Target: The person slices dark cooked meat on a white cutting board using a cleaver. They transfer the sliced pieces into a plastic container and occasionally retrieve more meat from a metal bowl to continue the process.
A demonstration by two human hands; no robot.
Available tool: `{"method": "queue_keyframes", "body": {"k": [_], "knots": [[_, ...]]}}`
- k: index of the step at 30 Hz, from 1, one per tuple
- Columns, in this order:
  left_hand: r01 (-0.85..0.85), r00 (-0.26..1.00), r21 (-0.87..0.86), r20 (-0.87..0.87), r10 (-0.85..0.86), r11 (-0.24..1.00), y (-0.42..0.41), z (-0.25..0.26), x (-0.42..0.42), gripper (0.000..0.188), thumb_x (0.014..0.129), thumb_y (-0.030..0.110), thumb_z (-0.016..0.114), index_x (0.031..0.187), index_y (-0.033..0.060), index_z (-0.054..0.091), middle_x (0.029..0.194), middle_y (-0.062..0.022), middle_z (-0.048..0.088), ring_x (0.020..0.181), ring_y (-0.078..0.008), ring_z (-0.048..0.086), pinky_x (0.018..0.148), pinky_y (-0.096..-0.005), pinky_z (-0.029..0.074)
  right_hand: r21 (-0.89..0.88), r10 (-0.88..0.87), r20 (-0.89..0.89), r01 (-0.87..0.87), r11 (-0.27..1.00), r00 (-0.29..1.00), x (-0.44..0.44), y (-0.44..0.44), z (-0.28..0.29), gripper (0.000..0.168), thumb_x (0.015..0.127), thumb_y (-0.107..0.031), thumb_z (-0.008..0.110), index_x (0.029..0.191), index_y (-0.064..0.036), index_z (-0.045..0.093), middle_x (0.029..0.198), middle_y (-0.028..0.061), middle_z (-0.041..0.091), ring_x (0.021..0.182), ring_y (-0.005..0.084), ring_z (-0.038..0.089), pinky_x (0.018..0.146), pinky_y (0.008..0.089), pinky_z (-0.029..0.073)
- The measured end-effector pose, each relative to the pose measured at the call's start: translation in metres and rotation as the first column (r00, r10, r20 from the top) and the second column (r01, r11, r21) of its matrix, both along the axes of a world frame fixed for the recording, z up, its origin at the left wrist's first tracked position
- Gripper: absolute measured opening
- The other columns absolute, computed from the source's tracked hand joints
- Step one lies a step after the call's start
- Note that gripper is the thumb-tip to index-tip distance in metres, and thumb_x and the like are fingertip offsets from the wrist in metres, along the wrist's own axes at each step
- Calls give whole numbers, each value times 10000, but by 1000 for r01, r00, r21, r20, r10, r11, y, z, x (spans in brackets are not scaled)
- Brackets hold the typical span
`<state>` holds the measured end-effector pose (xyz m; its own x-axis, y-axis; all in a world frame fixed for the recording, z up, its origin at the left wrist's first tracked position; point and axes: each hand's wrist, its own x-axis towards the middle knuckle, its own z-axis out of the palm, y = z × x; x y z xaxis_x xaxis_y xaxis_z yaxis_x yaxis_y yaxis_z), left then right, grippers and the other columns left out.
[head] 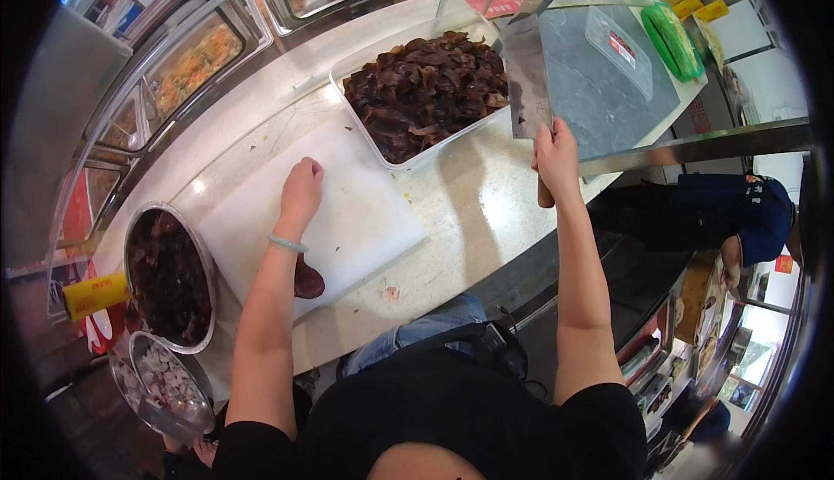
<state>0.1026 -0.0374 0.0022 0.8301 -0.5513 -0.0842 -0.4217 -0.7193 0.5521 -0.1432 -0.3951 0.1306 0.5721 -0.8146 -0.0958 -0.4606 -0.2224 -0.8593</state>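
My right hand [558, 154] grips the wooden handle of a cleaver [529, 82], its broad steel blade pointing away from me over the right end of a clear plastic tub. Heaped in that tub are glossy dark brown food slices [430, 89]. My left hand [303, 190], fingers curled in and nothing visible in them, is above a white cutting board [365, 200]. A dark brown food piece [309, 279] lies on the board, partly hidden behind my left forearm. A round metal bowl [210, 284] of similar dark pieces stands at the board's left.
Beyond the counter are trays of cooked food [195, 63]. A grey slab [586, 82] at right bears a clear lid [622, 50] and a green-wrapped package [671, 40]. Bowls of pale chunks [168, 376] sit lower left, near another person's hand [204, 452]. A person [736, 216] stands at right.
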Motion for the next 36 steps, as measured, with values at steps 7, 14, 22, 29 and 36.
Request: {"method": "queue_keyframes", "body": {"k": [7, 14, 22, 29, 36], "knots": [[206, 955, -467, -97, -282, 860, -111, 90, 13, 289, 1031, 210, 567, 1250, 60, 681, 1333, -188, 638, 1170, -268, 653, 954, -326, 506, 32, 0, 91, -3, 999, 996, -6, 34, 6, 190, 1050, -202, 488, 1020, -20, 534, 655, -13, 484, 480, 72, 468, 458, 251, 408], [346, 907, 6, -256, -333, 938, 11, 140, 27, 277, 943, 282, 687, 1076, 40, 699, 1109, -142, 660, 1037, -287, 620, 928, -381, 499, 145, 149, 106, -163, 976, 983, -35, 85, 2, 186, 1042, -185, 503, 952, -23, 514, 644, -2, 495, 508, 69, 487, 466, 248, 409], [319, 902, 205, -365, -230, 925, 160, 57, -50, 392, 799, 285, 792, 980, 48, 538, 1013, -157, 653, 941, -316, 634, 794, -406, 505, 123, 501, -133, -487, 865, 855, -38, 157, -24, 182, 1002, -188, 580, 1024, -9, 563, 706, 172, 617, 587, 279, 619, 554, 383, 465], [-446, 713, -337, -693, 102, 829, 106, 63, -54, 352, 907, 220, 711, 1175, 42, 569, 1116, -115, 649, 1013, -202, 634, 853, -346, 538, 49, 570, -209, -574, 818, 795, -24, 192, -23, 186, 1009, -206, 560, 1020, -20, 551, 687, 156, 619, 575, 291, 611, 545, 392, 463], [-636, 578, -235, -776, 252, 735, 101, 19, -72, 435, 902, 261, 727, 1241, 40, 567, 1130, -73, 664, 915, -159, 674, 681, -305, 591, -122, 577, -354, -648, 752, 736, -15, 213, -24, 170, 996, -227, 547, 1025, -60, 547, 771, 221, 673, 712, 445, 653, 621, 527, 497]]}}
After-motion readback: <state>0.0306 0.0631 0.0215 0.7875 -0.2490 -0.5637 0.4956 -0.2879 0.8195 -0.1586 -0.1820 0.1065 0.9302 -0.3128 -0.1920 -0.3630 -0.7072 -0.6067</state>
